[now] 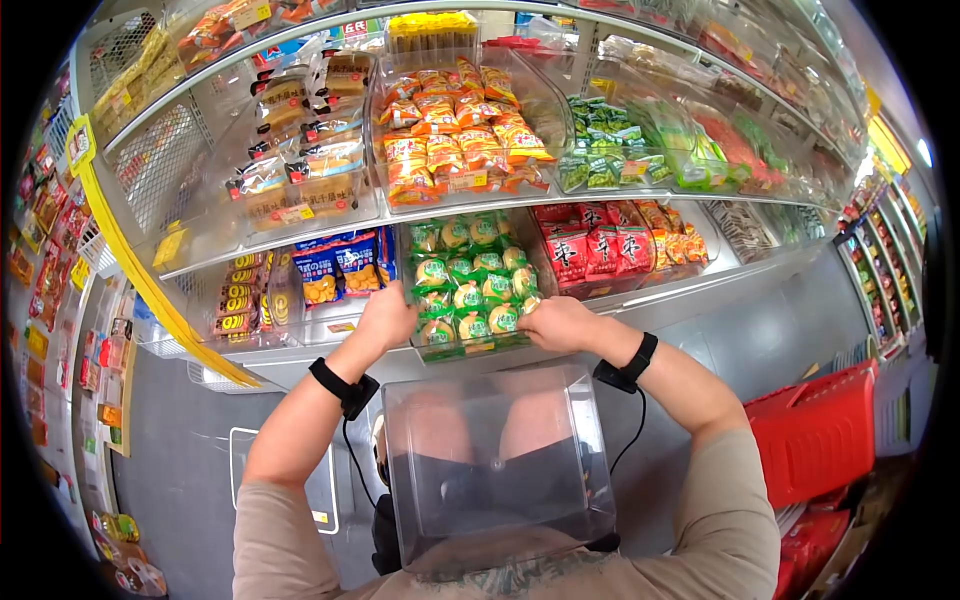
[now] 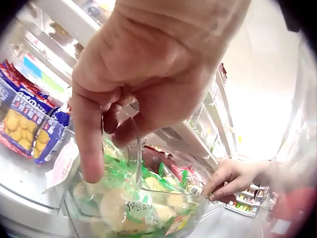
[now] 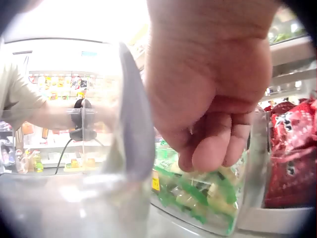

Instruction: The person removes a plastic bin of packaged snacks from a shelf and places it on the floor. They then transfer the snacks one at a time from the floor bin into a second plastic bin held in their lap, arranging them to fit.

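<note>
A clear bin of round pastries in green-and-clear wrappers [image 1: 468,290] sits on the lower shelf. My left hand [image 1: 388,316] grips the bin's left rim, its fingers curled over the clear edge in the left wrist view [image 2: 143,74]. My right hand [image 1: 560,325] holds the front right corner, with fingers curled in the right wrist view [image 3: 213,109]. An empty clear plastic bin [image 1: 497,460] lies across the lap, below both hands.
Blue cookie bags [image 1: 345,265] stand left of the pastry bin, red bags [image 1: 600,245] right of it. Above, the upper shelf edge [image 1: 500,208] overhangs. A red plastic basket [image 1: 812,430] is at the right, a yellow-edged shelf end [image 1: 140,290] at the left.
</note>
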`<state>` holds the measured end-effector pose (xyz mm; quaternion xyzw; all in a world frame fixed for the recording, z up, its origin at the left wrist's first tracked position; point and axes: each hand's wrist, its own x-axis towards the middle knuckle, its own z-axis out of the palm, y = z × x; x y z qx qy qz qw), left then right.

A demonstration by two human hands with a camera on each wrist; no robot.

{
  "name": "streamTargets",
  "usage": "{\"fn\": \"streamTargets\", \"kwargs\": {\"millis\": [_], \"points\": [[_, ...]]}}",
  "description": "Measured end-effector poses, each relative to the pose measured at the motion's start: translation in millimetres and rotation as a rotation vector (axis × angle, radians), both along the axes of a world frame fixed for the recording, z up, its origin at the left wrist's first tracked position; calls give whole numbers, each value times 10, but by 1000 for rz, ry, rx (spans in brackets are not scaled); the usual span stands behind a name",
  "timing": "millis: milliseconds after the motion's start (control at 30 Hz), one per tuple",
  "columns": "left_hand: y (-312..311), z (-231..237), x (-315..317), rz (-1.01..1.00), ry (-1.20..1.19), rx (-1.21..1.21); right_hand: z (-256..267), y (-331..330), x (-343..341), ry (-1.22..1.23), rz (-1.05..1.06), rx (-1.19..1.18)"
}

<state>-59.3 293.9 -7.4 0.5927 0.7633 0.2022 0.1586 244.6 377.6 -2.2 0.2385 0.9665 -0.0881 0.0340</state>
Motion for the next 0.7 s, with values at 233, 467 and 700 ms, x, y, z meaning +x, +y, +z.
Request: {"fn": "streamTargets", "kwargs": {"millis": [233, 467, 700], "points": [[16, -151, -3, 70, -69, 12, 69, 4, 2, 38, -39, -87], [107, 27, 7, 138, -192, -302, 395, 215, 219, 456, -646, -135], [134, 90, 84, 93, -117, -344, 66, 295, 146, 224, -723, -496]]}}
